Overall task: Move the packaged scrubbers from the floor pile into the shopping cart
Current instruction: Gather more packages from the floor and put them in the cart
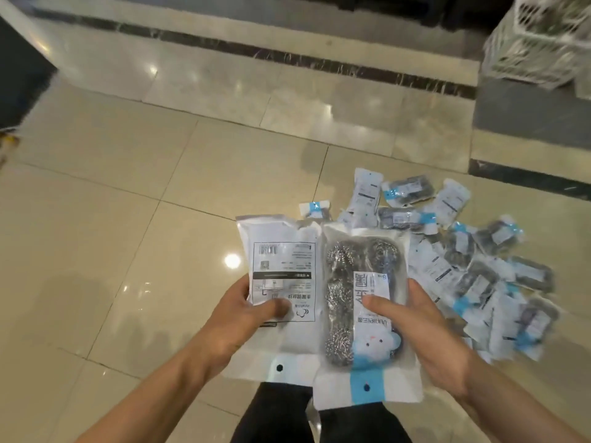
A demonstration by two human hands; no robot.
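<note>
Both grips are loaded: left hand (236, 318) pinches a back-side-up pack (281, 276), thumb on top over the printed panel, fingers hidden underneath. Right hand (425, 334) pinches a front-side-up pack (364, 302), thumb pressed on its white label, fingers curled round the far edge. The 2 packs sit side by side, inner edges overlapping a bit, both held up off the floor above dark trousers (278, 417).

Judgement on doing it well: one pack per hand is secure enough, but film is slick, so keep thumbs flat on the padded middle, not the thin hang-tab end. Carry both to the cart (540, 39) in one trip, w/ a low drop rather than a toss so they don't bounce out. Cart looks to be the pale mesh basket far up-right of the grips; blurred, so not certain.

Writing: right pack shows steel-wool scrubbers thru clear film, a white label w/ large characters seen upside down, a small "6" in a circle near its corner, a cartoon animal face and a blue band w/ a hang hole. Brand text not legible. Left pack's back has a barcode block, a dark strip, a cloud-like logo and small print, all too fine to read.

Beyond and right of the grips, the pile (463, 251) lies on the tile floor (128, 219), many packs left, mixed face-up and face-down. Task looks early to mid.
</note>
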